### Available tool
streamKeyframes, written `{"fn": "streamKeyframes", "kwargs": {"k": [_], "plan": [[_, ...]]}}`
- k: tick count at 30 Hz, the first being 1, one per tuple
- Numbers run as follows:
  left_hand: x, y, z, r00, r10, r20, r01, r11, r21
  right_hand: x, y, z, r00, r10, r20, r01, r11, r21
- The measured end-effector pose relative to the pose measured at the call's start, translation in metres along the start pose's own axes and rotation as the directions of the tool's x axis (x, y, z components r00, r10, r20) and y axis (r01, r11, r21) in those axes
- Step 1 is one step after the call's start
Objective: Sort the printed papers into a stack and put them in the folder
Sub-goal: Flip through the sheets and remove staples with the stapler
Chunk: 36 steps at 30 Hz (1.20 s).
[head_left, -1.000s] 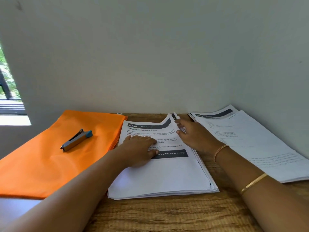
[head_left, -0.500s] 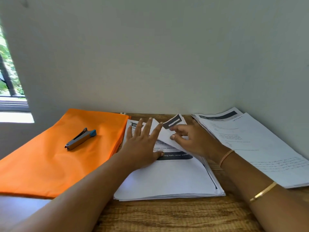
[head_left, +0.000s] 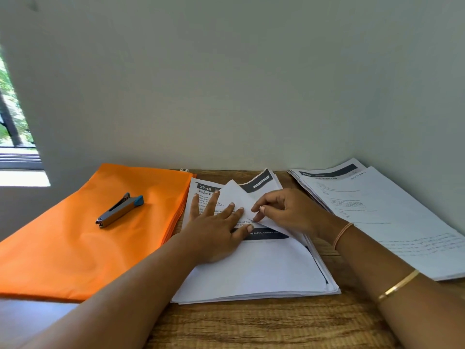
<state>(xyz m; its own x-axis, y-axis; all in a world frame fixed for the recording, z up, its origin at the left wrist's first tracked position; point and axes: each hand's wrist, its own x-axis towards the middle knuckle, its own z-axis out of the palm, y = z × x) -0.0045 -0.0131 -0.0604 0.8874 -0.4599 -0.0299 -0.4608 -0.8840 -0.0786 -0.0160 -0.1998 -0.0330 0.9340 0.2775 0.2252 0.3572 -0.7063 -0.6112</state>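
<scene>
Pinching top sheet [head_left: 237, 197] by lifted corner: right hand [head_left: 285, 212]. Left hand [head_left: 216, 233], fingers spread, pressed stack [head_left: 256, 275]. Folder [head_left: 83, 243] lay left, nearer left hand, long axis running away.

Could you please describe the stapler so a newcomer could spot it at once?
Find the big orange folder on the left of the wooden table. The stapler lies on top of it: a small grey bar with a blue tip, unlike the white papers nearby.
</scene>
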Motion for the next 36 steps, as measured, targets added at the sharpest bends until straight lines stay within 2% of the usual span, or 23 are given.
{"fn": "streamKeyframes", "kwargs": {"k": [3, 7, 11, 15, 21, 30, 33, 36], "plan": [[0.0, 0.0, -0.001, 1.0, -0.003, 0.011, 0.003, 1.0, -0.009, 0.001, 0.002, -0.001, 0.998, 0.007, -0.069, -0.003, 0.998, 0.064], [-0.002, 0.001, -0.001, 1.0, -0.004, 0.022, 0.004, 1.0, -0.011, 0.002, 0.01, -0.01, 0.978, 0.03, -0.204, -0.051, 0.994, -0.098], [-0.001, 0.002, -0.001, 1.0, -0.006, 0.024, 0.006, 1.0, -0.015, 0.004, 0.024, -0.018, 0.968, 0.152, -0.2, -0.207, 0.934, -0.29], [-0.002, 0.001, -0.001, 1.0, -0.009, 0.023, 0.01, 0.999, -0.04, 0.001, 0.026, -0.021, 0.963, 0.195, -0.185, -0.24, 0.934, -0.264], [-0.002, 0.001, -0.002, 1.0, -0.007, 0.022, 0.008, 0.999, -0.048, 0.008, 0.037, -0.019, 0.955, 0.237, -0.178, -0.287, 0.893, -0.348], [-0.002, 0.001, -0.002, 0.999, -0.002, 0.033, 0.004, 0.999, -0.054, 0.011, 0.043, -0.014, 0.959, 0.231, -0.163, -0.276, 0.89, -0.364], [-0.001, 0.001, -0.001, 1.0, 0.002, 0.031, 0.0, 0.999, -0.052, 0.01, 0.043, -0.013, 0.97, 0.192, -0.15, -0.239, 0.868, -0.434], [0.0, -0.001, 0.001, 1.0, -0.001, 0.023, 0.003, 0.999, -0.052, 0.009, 0.04, -0.013, 0.989, 0.084, -0.124, -0.139, 0.822, -0.553]]}}
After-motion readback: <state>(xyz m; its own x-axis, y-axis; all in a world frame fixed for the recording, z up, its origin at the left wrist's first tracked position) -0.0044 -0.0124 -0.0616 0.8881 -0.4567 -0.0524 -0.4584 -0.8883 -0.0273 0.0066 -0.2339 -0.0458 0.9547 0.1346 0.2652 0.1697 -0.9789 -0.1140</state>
